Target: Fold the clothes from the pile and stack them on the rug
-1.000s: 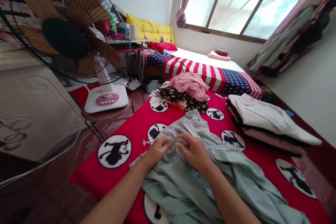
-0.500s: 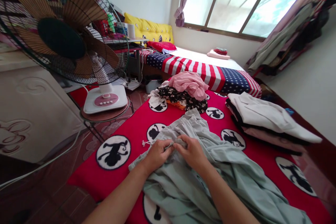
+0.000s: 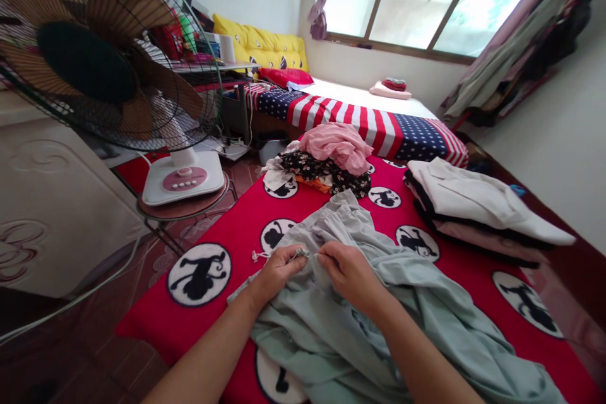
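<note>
A pale green garment (image 3: 379,322) lies crumpled on the red bedspread (image 3: 237,227) with black-and-white round prints. My left hand (image 3: 277,271) pinches the fabric near its waistband, fingers closed. My right hand (image 3: 348,274) grips the same fabric right beside it, fingers curled; the two hands nearly touch. A white drawstring end (image 3: 258,257) trails from the garment to the left of my left hand.
An unfolded heap with a pink top (image 3: 338,145) and dark floral cloth lies beyond. A folded stack with a white garment (image 3: 478,199) sits at the right. A standing fan (image 3: 104,57) on a round stool is at the left. A flag-print bed (image 3: 369,126) lies behind.
My hands stay pinched on the green garment, fingers shifting slightly along the waistband. The camera has drifted a little to the right and down.
</note>
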The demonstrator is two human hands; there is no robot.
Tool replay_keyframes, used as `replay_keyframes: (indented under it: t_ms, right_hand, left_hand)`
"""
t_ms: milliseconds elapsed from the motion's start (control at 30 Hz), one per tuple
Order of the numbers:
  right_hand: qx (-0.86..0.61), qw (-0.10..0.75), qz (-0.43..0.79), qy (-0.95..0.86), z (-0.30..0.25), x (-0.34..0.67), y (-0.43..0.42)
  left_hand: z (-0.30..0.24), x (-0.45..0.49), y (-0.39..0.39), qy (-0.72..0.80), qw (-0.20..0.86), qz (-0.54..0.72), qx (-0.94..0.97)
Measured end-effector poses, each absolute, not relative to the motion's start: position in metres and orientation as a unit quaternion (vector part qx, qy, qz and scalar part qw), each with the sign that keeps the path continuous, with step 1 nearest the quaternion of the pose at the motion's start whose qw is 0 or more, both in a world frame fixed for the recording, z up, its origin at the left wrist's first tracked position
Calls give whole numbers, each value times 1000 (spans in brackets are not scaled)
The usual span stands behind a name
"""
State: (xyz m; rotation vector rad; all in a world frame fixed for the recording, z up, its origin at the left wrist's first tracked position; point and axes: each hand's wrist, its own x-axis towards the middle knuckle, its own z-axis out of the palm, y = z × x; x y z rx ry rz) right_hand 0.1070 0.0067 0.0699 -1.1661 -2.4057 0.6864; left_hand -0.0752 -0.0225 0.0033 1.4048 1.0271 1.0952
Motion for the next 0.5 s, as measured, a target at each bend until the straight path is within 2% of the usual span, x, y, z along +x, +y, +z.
replay_keyframes:
  t_ms: [300, 500]
  right_hand:
    - [-410, 173, 188, -876, 69, 109, 9]
    - [-392, 98, 125, -906, 78, 109, 4]
  left_hand:
    - [6, -75, -23, 432, 480, 442, 622]
    - [9, -71, -26, 458, 421, 391, 678]
